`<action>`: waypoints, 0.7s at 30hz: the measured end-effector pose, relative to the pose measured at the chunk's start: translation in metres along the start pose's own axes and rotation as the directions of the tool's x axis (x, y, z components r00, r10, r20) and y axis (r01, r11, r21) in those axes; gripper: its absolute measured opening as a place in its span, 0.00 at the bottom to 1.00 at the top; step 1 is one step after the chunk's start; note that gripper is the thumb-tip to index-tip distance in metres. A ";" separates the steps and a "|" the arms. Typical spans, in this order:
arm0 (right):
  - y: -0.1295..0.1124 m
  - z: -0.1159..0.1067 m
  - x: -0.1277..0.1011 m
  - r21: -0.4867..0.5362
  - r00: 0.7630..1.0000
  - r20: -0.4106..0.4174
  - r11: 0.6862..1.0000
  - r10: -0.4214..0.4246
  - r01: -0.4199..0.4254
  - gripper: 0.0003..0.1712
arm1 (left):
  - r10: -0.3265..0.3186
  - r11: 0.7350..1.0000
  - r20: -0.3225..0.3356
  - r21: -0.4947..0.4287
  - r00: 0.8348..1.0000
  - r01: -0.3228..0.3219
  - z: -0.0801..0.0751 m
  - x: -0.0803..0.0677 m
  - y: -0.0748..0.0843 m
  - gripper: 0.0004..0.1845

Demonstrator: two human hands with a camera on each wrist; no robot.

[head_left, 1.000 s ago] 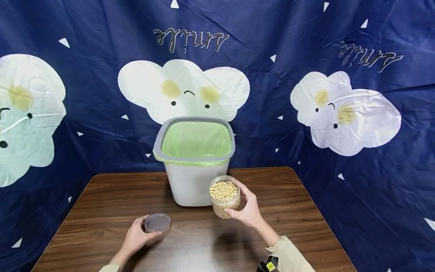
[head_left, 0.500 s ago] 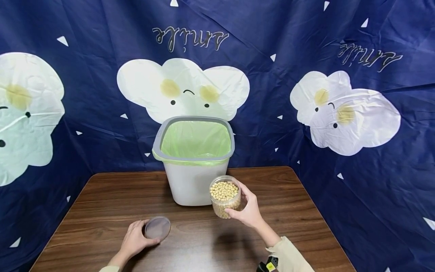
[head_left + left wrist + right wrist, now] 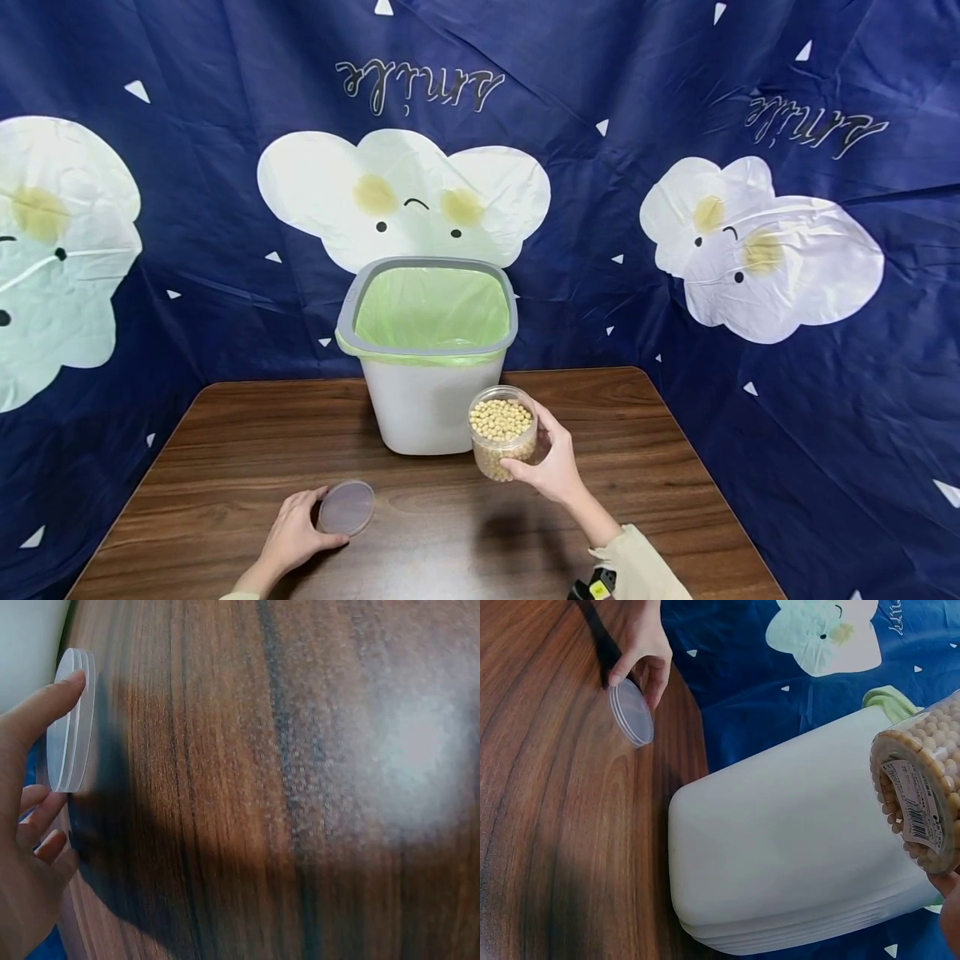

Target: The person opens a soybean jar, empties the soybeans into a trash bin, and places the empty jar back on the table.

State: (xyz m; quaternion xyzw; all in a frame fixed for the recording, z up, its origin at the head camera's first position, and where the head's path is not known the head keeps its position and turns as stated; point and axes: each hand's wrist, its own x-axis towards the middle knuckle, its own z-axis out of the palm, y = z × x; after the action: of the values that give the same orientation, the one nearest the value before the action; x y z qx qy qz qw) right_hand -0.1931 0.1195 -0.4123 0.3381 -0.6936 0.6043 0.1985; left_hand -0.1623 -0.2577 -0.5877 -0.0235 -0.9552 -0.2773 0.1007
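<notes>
1. Two hands sit well apart: the right hand (image 3: 551, 467) grips the open jar of beans (image 3: 502, 433) at frame centre, beside the bin (image 3: 427, 400).
2. The left hand (image 3: 296, 533) pinches the lid (image 3: 347, 508), lower left.
3. Tilted carelessly, the uncapped jar could spill beans onto the table (image 3: 637, 442).

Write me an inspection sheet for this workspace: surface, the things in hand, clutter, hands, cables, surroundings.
Surface: dark wooden table, glare spot in the left wrist view.
Things in hand: open clear jar filled with pale round beans, held off the table beside the bin; clear lid tilted on its edge on the table.
Clutter: nothing seen.
Hands: right hand has its grip round the jar; left hand holds the lid at its rim with fingertips.
Cables: nothing seen.
Surroundings: white bin with grey rim and green liner at the table's back; navy cloud-print backdrop.
</notes>
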 end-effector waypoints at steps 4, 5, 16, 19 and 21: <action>0.009 -0.003 -0.001 0.002 1.000 -0.005 1.000 -0.022 0.022 0.45 | 0.007 1.000 -0.008 -0.026 1.000 -0.007 -0.003 -0.001 0.001 0.49; 0.012 -0.004 -0.002 0.000 1.000 -0.007 1.000 -0.022 0.022 0.45 | 0.003 0.999 -0.004 -0.043 1.000 -0.003 -0.005 0.000 0.001 0.49; 0.029 -0.010 -0.006 -0.012 0.999 -0.023 0.999 -0.035 0.035 0.48 | -0.054 0.985 0.035 -0.160 0.998 0.059 -0.068 0.051 0.042 0.47; 0.029 -0.011 -0.006 -0.012 0.999 -0.023 0.999 -0.036 0.036 0.47 | 0.022 0.985 -0.028 -0.172 0.999 -0.027 -0.100 0.077 0.061 0.44; 0.028 -0.011 -0.006 -0.014 0.999 -0.020 0.999 -0.037 0.037 0.48 | 0.072 0.981 -0.068 -0.173 0.995 -0.083 -0.122 0.093 0.073 0.44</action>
State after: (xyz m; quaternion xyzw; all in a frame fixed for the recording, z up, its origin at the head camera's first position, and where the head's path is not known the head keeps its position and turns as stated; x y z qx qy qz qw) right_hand -0.2102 0.1326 -0.4343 0.3433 -0.6893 0.5993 0.2189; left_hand -0.2244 -0.2617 -0.4294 -0.0611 -0.9219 -0.3567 0.1381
